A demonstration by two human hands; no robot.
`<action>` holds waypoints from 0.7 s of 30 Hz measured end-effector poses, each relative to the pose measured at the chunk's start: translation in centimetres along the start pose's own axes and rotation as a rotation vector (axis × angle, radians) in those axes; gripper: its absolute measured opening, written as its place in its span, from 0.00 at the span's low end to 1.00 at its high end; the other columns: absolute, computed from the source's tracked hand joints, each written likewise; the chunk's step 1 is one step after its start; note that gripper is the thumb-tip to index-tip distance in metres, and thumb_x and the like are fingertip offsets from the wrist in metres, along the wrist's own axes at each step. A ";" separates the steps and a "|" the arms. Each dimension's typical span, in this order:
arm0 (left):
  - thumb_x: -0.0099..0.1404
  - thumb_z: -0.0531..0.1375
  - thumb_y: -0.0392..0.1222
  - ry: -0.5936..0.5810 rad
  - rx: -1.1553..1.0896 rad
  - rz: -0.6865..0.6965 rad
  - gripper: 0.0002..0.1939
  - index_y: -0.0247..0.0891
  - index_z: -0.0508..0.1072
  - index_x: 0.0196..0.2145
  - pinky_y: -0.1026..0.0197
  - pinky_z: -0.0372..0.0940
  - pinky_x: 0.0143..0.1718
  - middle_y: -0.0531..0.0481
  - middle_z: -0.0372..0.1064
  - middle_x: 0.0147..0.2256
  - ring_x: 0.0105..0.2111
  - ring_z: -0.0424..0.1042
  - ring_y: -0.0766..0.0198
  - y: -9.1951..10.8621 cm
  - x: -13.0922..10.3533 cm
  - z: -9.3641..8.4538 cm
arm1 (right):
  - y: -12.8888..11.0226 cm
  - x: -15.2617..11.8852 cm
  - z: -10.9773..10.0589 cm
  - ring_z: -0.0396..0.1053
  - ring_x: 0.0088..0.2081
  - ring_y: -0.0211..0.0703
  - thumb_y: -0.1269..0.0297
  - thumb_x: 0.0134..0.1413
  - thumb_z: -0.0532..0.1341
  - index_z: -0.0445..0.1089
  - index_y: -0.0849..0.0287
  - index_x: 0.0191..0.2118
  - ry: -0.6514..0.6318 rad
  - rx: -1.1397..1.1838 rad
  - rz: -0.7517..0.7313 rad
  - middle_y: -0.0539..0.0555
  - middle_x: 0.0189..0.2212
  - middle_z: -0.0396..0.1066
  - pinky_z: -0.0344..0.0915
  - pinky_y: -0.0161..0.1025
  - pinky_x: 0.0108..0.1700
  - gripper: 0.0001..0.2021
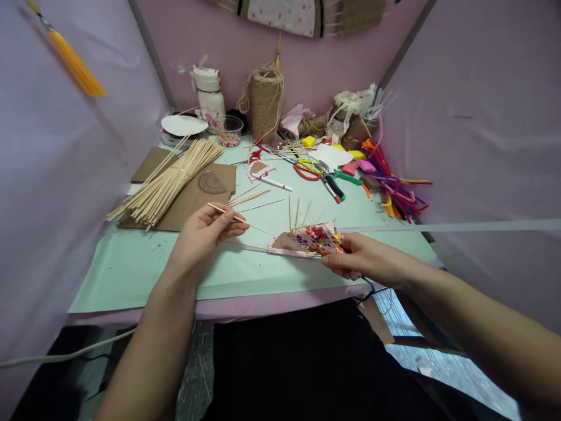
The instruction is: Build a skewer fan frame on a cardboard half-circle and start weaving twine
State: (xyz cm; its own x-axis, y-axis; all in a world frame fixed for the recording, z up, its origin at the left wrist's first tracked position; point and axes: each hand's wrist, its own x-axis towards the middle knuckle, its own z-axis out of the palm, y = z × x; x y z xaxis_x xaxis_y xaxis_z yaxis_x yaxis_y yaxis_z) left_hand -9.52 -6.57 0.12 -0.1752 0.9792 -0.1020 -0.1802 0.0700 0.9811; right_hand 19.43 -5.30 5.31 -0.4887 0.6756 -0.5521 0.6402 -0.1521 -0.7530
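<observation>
Between the thumb and fingers of my left hand (214,225) is a thin wooden stick (256,227), its far end pointing right at the craft piece. My right hand (357,255) grips the right side of that craft piece (318,237), made of cardboard and colourful patterned fabric. Several thin sticks (298,211) stand out from its upper edge, and one more extends left from its lower edge, below my left hand. Loose sticks (249,197) lie on the table just beyond my left hand.
A big bundle of sticks (175,175) rests on brown cardboard (188,204) at the left. Scissors (307,172), pliers (335,186) and a white pen (274,183) lie mid-table. Behind stand a bottle (211,102) and twine (265,105); coloured pipe cleaners (394,181) are at the right.
</observation>
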 end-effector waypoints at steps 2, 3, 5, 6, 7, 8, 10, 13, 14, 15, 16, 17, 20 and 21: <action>0.49 0.71 0.48 -0.023 0.024 -0.010 0.17 0.35 0.70 0.29 0.61 0.73 0.37 0.47 0.76 0.31 0.31 0.77 0.63 0.4 0.3 -0.6 | -0.4 0.1 0.1 0.56 0.21 0.33 0.50 0.51 0.62 0.62 0.58 0.21 -0.058 0.024 0.020 0.47 0.18 0.61 0.52 0.33 0.24 0.18; 0.48 0.72 0.48 -0.051 0.046 -0.016 0.18 0.35 0.71 0.29 0.61 0.73 0.36 0.47 0.76 0.30 0.31 0.77 0.62 0.7 0.6 -0.9 | -0.6 0.3 0.1 0.55 0.20 0.33 0.50 0.51 0.62 0.61 0.58 0.21 -0.076 0.045 0.035 0.47 0.18 0.60 0.51 0.33 0.23 0.18; 0.46 0.73 0.46 -0.121 0.097 -0.034 0.17 0.35 0.72 0.28 0.62 0.73 0.35 0.46 0.76 0.29 0.30 0.77 0.62 1.2 1.1 -1.1 | -1.0 0.6 0.3 0.52 0.19 0.31 0.49 0.50 0.62 0.59 0.57 0.21 -0.096 0.085 0.055 0.46 0.18 0.58 0.49 0.33 0.21 0.20; 0.46 0.73 0.46 -0.154 0.124 -0.049 0.17 0.34 0.72 0.27 0.62 0.73 0.35 0.45 0.76 0.29 0.30 0.77 0.62 1.5 1.4 -1.1 | -1.2 0.8 0.4 0.52 0.19 0.31 0.48 0.50 0.62 0.59 0.57 0.21 -0.097 0.089 0.059 0.46 0.18 0.57 0.48 0.32 0.20 0.20; 0.45 0.73 0.45 -0.180 0.149 -0.065 0.17 0.34 0.73 0.27 0.61 0.73 0.35 0.45 0.76 0.29 0.30 0.77 0.61 1.8 1.6 -1.1 | -1.4 1.0 0.5 0.52 0.18 0.31 0.46 0.50 0.62 0.59 0.57 0.21 -0.098 0.075 0.060 0.46 0.18 0.57 0.48 0.32 0.20 0.21; 0.45 0.74 0.44 -0.200 0.170 -0.080 0.16 0.34 0.73 0.26 0.61 0.73 0.35 0.44 0.76 0.29 0.31 0.77 0.61 2.0 1.9 -1.1 | -1.6 1.2 0.5 0.52 0.18 0.31 0.44 0.50 0.62 0.59 0.57 0.21 -0.097 0.045 0.062 0.46 0.17 0.58 0.48 0.32 0.19 0.23; 0.45 0.74 0.43 -0.225 0.195 -0.106 0.16 0.34 0.73 0.26 0.60 0.73 0.35 0.44 0.76 0.29 0.31 0.77 0.60 2.2 2.3 -0.9 | -1.8 1.5 0.6 0.53 0.17 0.31 0.40 0.51 0.60 0.59 0.57 0.20 -0.101 -0.029 0.062 0.47 0.16 0.58 0.49 0.32 0.19 0.25; 0.46 0.73 0.43 -0.233 0.191 -0.087 0.16 0.35 0.72 0.28 0.61 0.72 0.33 0.45 0.76 0.28 0.30 0.77 0.61 1.8 2.7 -1.0 | -1.8 1.7 0.6 0.54 0.17 0.31 0.37 0.52 0.58 0.59 0.57 0.19 -0.100 -0.098 0.060 0.48 0.15 0.59 0.52 0.33 0.20 0.28; 0.46 0.73 0.43 -0.231 0.192 -0.061 0.16 0.35 0.72 0.28 0.62 0.71 0.32 0.45 0.76 0.28 0.29 0.76 0.61 1.6 2.8 -1.1 | -1.7 1.7 0.6 0.54 0.17 0.32 0.36 0.52 0.58 0.59 0.57 0.19 -0.095 -0.106 0.063 0.48 0.15 0.59 0.52 0.33 0.20 0.28; 0.47 0.73 0.44 -0.232 0.194 -0.031 0.16 0.35 0.72 0.28 0.63 0.71 0.32 0.45 0.76 0.29 0.29 0.76 0.62 1.4 2.8 -1.3 | -1.6 1.8 0.7 0.55 0.18 0.32 0.36 0.52 0.58 0.59 0.57 0.20 -0.091 -0.110 0.069 0.48 0.15 0.59 0.53 0.33 0.20 0.28; 0.48 0.73 0.45 -0.236 0.197 -0.002 0.16 0.35 0.71 0.28 0.63 0.70 0.31 0.45 0.76 0.30 0.29 0.76 0.62 1.1 2.9 -1.4 | -1.6 1.8 0.7 0.55 0.18 0.32 0.36 0.52 0.58 0.59 0.57 0.20 -0.087 -0.112 0.075 0.48 0.16 0.59 0.53 0.33 0.20 0.28; 0.49 0.72 0.47 -0.244 0.196 0.020 0.16 0.35 0.71 0.28 0.64 0.69 0.31 0.44 0.76 0.31 0.29 0.76 0.62 1.0 2.8 -1.6 | -1.5 1.9 0.7 0.55 0.18 0.33 0.35 0.52 0.58 0.59 0.57 0.21 -0.082 -0.115 0.083 0.48 0.16 0.59 0.53 0.33 0.20 0.28; 0.54 0.69 0.52 -0.274 0.171 0.034 0.17 0.36 0.71 0.28 0.65 0.68 0.30 0.43 0.77 0.32 0.31 0.76 0.62 0.7 2.8 -2.0 | -1.5 2.0 0.8 0.56 0.19 0.33 0.36 0.51 0.58 0.59 0.57 0.22 -0.060 -0.148 0.105 0.48 0.17 0.59 0.55 0.33 0.21 0.27; 0.54 0.68 0.53 -0.271 0.169 0.027 0.18 0.36 0.71 0.28 0.66 0.68 0.30 0.44 0.77 0.32 0.30 0.76 0.63 0.6 2.8 -2.1 | -1.6 2.1 0.8 0.56 0.19 0.33 0.35 0.51 0.58 0.59 0.57 0.22 -0.054 -0.167 0.111 0.48 0.17 0.59 0.55 0.34 0.21 0.27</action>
State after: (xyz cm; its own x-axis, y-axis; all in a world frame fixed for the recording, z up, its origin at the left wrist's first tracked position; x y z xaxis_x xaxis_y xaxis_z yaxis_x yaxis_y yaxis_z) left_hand -12.14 -4.14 0.12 0.0907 0.9946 -0.0501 -0.0118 0.0513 0.9986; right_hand 16.91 -4.28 5.08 -0.4377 0.6212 -0.6500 0.7789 -0.0991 -0.6193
